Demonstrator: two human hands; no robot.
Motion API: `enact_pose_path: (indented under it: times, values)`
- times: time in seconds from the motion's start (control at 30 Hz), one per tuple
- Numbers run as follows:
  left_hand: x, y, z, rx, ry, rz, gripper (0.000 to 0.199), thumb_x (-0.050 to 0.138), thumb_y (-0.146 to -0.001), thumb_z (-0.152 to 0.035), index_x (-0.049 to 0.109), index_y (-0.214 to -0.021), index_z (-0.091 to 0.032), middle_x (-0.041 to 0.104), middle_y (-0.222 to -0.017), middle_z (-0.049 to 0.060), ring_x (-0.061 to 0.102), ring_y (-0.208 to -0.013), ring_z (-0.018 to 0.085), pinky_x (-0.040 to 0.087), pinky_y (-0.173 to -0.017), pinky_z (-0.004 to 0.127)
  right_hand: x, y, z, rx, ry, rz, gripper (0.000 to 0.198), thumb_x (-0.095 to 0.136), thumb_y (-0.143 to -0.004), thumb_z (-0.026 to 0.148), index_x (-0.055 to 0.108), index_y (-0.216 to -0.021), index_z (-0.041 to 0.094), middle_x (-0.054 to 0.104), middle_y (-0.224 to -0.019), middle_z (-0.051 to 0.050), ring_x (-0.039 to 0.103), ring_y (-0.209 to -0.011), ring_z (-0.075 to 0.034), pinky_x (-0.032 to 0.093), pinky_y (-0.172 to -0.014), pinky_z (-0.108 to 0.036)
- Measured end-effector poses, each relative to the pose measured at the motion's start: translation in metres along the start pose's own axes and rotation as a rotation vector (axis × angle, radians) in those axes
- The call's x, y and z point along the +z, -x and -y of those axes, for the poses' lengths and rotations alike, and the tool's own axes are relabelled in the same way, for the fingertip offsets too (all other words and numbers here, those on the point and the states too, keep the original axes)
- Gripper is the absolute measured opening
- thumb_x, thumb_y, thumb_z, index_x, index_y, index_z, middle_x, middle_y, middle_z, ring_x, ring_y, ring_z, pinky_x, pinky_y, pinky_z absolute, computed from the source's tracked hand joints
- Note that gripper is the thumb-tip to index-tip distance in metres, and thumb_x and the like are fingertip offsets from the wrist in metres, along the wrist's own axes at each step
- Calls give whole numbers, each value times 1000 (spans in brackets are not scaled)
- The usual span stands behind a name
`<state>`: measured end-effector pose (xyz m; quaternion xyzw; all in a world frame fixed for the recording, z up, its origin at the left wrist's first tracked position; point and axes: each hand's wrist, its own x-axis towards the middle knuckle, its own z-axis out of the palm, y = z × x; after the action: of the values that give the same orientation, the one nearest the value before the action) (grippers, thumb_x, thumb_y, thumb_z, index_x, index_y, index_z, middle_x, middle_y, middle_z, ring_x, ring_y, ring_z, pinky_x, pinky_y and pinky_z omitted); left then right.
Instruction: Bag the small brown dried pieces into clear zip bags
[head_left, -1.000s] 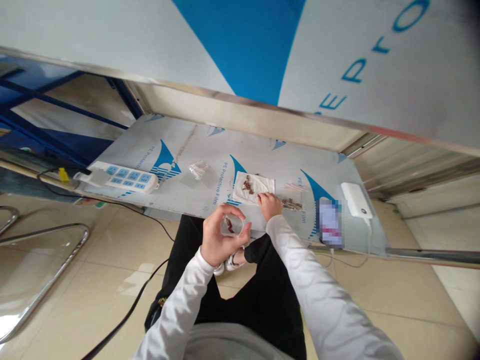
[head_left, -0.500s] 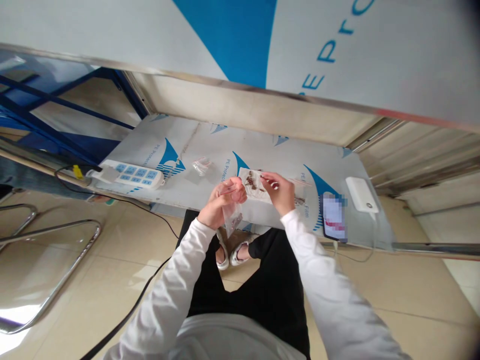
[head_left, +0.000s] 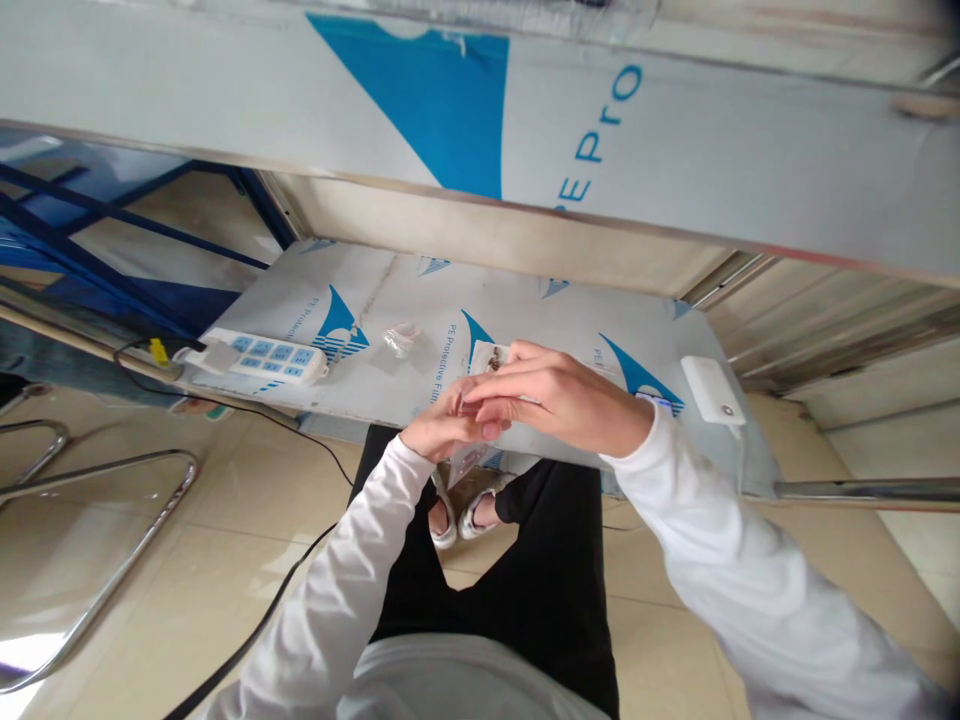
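My left hand (head_left: 448,420) is closed on a small clear plastic bag (head_left: 466,462) that hangs below its fingers with small items inside. Over it lies my right hand (head_left: 551,392), its fingers reaching across to the left hand's fingertips at the bag's top. Whether the right fingers pinch anything is hidden. Behind the right hand, a white sheet (head_left: 482,356) with small dark brown pieces (head_left: 495,362) shows only in part. A second clear bag (head_left: 401,338) with whitish contents rests on the shelf, left of and beyond my hands.
The film-covered shelf (head_left: 360,400) carries a white power strip (head_left: 270,356) at left and a white power bank (head_left: 712,390) with a cable at right. A phone (head_left: 660,402) is mostly behind my right sleeve. An upper shelf edge (head_left: 247,165) crosses above; a metal chair frame (head_left: 169,530) stands left.
My right hand has moved left from above the brown pieces on the sheet to my left hand and the bag. Its forearm now covers most of the phone.
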<state>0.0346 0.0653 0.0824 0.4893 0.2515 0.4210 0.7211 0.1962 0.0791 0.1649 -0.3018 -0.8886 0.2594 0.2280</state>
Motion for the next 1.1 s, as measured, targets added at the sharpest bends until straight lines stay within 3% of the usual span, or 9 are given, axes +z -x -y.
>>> enact_pose_path:
  times: [0.17,0.23,0.33,0.43,0.5,0.6,0.67,0.87,1.1]
  values:
    - [3,11,-4,-10,8,32,51,76,-51,-46,66,-93,-19,60,-84,8,58,-78,23,48,-68,35,-3,15,-5,-34,-58,-4,10,64,-84,30,74,-81,28,71,-86,1,59,-84,-17,48,-81,-31]
    - [5,15,-3,16,90,-33,48,65,-60,-49,66,-97,-19,61,-92,10,57,-87,25,47,-76,38,4,25,-4,21,-62,-97,11,63,-85,30,72,-82,25,67,-97,-3,60,-94,-17,47,-87,-33]
    - [12,19,5,98,76,-262,44,44,-73,-45,66,-98,-16,60,-89,10,53,-88,24,43,-84,40,35,39,5,226,-124,-356,24,70,-78,36,67,-97,22,64,-103,-6,60,-94,-19,49,-82,-32]
    - [23,23,14,222,-44,-499,40,40,-78,-34,64,-104,-16,58,-87,8,50,-87,22,40,-87,38,77,46,18,505,-248,-593,42,76,-70,39,61,-105,22,67,-95,-5,63,-80,-18,52,-72,-31]
    - [28,26,17,274,-87,-567,38,38,-80,-29,62,-107,-18,59,-94,8,50,-91,22,40,-89,37,98,46,25,639,-388,-695,28,72,-75,38,64,-95,21,69,-86,-4,64,-74,-18,53,-70,-30]
    - [28,32,17,236,-58,-558,37,40,-84,-28,60,-113,-20,61,-98,8,53,-90,20,43,-84,34,109,45,27,686,-617,-799,17,65,-81,36,67,-85,20,72,-84,-5,68,-78,-19,55,-74,-31]
    - [25,36,15,181,-31,-570,35,43,-86,-30,60,-114,-19,62,-98,8,55,-87,18,45,-80,31,106,46,25,677,-707,-834,19,66,-80,36,70,-87,19,74,-88,-6,69,-85,-21,55,-80,-33]
    - [21,46,13,186,-172,-617,17,63,-82,-32,66,-82,-15,64,-77,3,58,-76,14,47,-76,26,97,59,20,685,-773,-827,22,69,-78,38,71,-90,19,74,-88,-7,70,-84,-21,55,-82,-34]
    - [20,51,18,157,-219,-639,16,71,-76,-29,67,-82,-15,69,-81,4,63,-77,15,49,-75,26,101,57,26,672,-802,-821,19,69,-78,35,70,-90,19,73,-93,-6,68,-89,-20,54,-83,-31]
